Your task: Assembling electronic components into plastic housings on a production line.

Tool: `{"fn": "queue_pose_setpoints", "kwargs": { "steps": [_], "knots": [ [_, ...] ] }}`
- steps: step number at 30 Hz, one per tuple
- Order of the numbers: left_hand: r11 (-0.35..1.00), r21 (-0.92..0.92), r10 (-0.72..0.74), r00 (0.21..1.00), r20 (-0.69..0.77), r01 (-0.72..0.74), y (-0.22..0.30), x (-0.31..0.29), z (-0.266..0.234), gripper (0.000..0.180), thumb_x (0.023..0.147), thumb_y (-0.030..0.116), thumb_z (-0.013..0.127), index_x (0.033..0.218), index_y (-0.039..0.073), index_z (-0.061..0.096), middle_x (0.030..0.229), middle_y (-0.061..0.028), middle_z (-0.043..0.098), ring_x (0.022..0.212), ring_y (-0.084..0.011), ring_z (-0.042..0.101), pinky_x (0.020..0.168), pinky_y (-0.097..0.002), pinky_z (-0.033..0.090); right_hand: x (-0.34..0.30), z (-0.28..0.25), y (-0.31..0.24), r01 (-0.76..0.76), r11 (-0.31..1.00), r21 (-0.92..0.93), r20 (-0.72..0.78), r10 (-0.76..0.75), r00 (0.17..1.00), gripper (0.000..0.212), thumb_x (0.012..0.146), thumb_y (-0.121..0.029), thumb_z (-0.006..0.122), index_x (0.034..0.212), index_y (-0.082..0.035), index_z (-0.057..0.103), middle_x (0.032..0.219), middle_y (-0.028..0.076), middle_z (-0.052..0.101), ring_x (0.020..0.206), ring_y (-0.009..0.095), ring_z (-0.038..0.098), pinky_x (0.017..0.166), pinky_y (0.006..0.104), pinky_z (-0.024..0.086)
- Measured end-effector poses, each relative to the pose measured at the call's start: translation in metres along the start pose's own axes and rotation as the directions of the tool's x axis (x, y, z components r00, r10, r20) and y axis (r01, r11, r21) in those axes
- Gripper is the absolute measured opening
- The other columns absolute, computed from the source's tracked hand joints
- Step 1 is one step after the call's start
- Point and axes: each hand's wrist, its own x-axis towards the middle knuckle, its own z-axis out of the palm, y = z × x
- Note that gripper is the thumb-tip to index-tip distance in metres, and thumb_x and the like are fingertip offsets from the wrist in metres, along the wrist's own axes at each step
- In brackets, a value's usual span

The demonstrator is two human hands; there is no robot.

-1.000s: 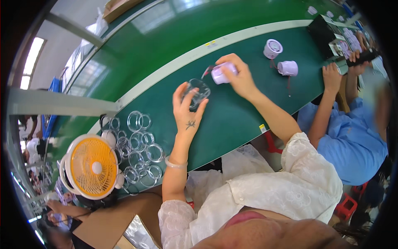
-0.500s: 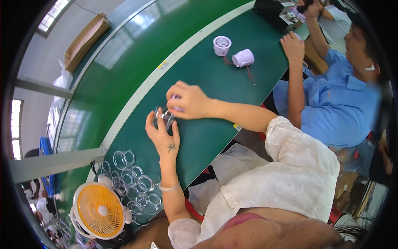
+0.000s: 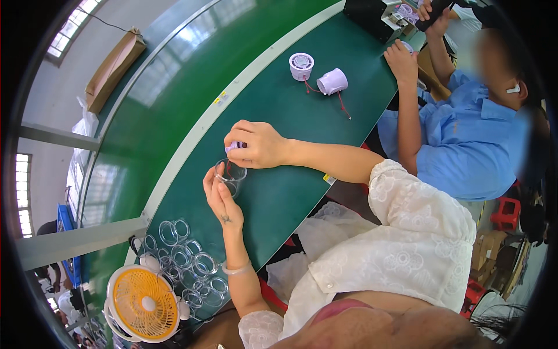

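Lavender plastic shows between the fingers of the right hand [image 3: 260, 145], whose grip is closed around a small cup-shaped piece [image 3: 235, 146]. From where I stand, that piece is at the mouth of a clear cup [image 3: 235, 174] held above the green table [image 3: 279, 203] by the left hand [image 3: 220, 200], its fingers and thumb clamped about the wall. A red wire [image 3: 228, 168] seems to hang down inside the clear cup, though the knuckles hide much of the lavender piece and I can't say for sure whether it touches the rim.

To do this well, I'd keep the left hand steady and low on the wall, fingertips clear of the mouth. The wire ought to lie free within before the two parts close up, since a loop caught at the rim could be pinched. I'd line up both round edges squarely and use gentle, even pressure; a tilt might jam or scuff the clear wall. Two more lavender pieces, one upright [image 3: 301, 67] and one on its side [image 3: 333, 82], have trailing wires just as easily snagged.
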Motion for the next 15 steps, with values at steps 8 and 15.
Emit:
{"fn": "queue_pose_setpoints", "kwargs": {
  "steps": [8, 15],
  "knots": [
    [0.915, 0.394, 0.082, 0.996, 0.020, -0.083, 0.005, -0.002, 0.007, 0.036, 0.088, 0.023, 0.036, 0.107, -0.004, 0.049, 0.114, -0.0182, 0.037, 0.100, -0.0304, 0.043, 0.086, -0.0354, 0.035, 0.003, -0.001, -0.003, 0.086, 0.986, 0.145, 0.002, -0.087, 0.996, 0.011, 0.061, -0.015, 0.064, 0.065, -0.014, 0.053, 0.080, -0.003, 0.051, 0.076, 0.016, 0.051, 0.050, 0.0244, 0.044],
    [0.982, 0.188, 0.012, 0.999, -0.033, -0.006, -0.002, -0.002, 0.008, 0.033, 0.088, 0.026, 0.038, 0.095, -0.004, 0.053, 0.114, -0.0177, 0.038, 0.101, -0.0281, 0.044, 0.083, -0.0354, 0.037, 0.005, -0.003, -0.002, 0.175, 0.979, 0.104, -0.013, -0.175, 0.985, 0.011, 0.062, -0.016, 0.064, 0.067, -0.015, 0.055, 0.081, -0.003, 0.052, 0.077, 0.017, 0.053, 0.051, 0.0242, 0.046]
  ]
}}
